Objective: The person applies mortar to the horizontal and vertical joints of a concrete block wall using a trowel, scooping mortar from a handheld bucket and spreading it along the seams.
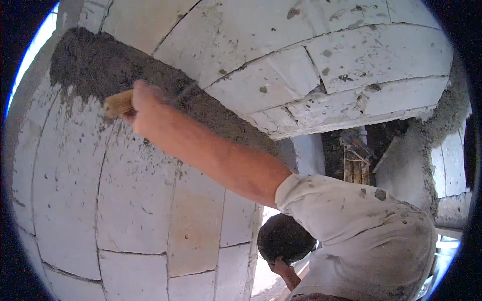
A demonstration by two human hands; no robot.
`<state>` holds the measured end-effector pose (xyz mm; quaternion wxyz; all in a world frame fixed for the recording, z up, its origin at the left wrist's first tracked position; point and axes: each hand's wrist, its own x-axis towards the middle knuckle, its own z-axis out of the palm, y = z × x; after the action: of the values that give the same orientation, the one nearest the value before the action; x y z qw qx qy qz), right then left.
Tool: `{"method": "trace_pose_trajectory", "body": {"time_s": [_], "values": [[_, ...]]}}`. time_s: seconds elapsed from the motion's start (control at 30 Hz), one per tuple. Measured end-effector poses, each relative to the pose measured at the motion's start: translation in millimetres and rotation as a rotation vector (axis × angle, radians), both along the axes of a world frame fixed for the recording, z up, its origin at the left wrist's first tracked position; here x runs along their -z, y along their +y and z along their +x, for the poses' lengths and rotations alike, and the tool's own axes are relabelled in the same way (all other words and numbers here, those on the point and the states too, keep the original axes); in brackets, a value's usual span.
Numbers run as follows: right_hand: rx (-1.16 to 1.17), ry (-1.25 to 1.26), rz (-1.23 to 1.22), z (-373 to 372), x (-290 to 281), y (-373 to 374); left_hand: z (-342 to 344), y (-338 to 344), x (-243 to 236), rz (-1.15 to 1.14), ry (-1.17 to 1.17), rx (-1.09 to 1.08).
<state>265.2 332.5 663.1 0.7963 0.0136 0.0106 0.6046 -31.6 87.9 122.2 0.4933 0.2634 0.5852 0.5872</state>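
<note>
My right arm reaches across to the upper left, and my right hand (145,108) is closed round a wooden-handled tool (119,104). Only the pale handle end shows; its working end is hidden. Behind that hand, a band of wet grey mortar (90,57) covers the top of the block wall (135,210), its lower edge ragged. Low in the view, the fingers of my left hand (282,267) grip the lower rim of a dark round pan (285,240). What lies in the pan is too dark to make out.
A pale block surface (281,65), spotted with mortar, meets the mortar band above. Right of it, wooden boards (356,163) stand in a dark opening. Rough grey mortar (434,145) runs along an edge at the far right. Bright light enters at the upper left.
</note>
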Motion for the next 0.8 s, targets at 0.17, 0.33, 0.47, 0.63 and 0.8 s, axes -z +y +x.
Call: {"method": "trace_pose_trajectory", "body": {"time_s": [0.17, 0.33, 0.47, 0.63, 0.8], "values": [[-0.037, 0.102, 0.184, -16.8, -37.5, -28.9, -6.5, 1.9, -2.8, -0.007, 0.022, -0.009], [-0.048, 0.062, 0.360, -6.4, -62.5, -54.1, -6.9, -1.1, -2.1, -0.020, 0.038, -0.017], [-0.029, -0.050, 0.597, 11.1, -75.2, -63.9, -6.1, -4.1, 2.0, -0.017, 0.023, -0.023], [0.081, -0.388, 0.957, 55.9, -41.0, -95.4, -17.7, -12.1, 21.5, 0.044, 0.044, -0.103], [0.864, -0.575, 0.689, 90.7, -0.9, -177.5, -10.7, -12.4, 19.4, 0.055, 0.001, -0.147]]}}
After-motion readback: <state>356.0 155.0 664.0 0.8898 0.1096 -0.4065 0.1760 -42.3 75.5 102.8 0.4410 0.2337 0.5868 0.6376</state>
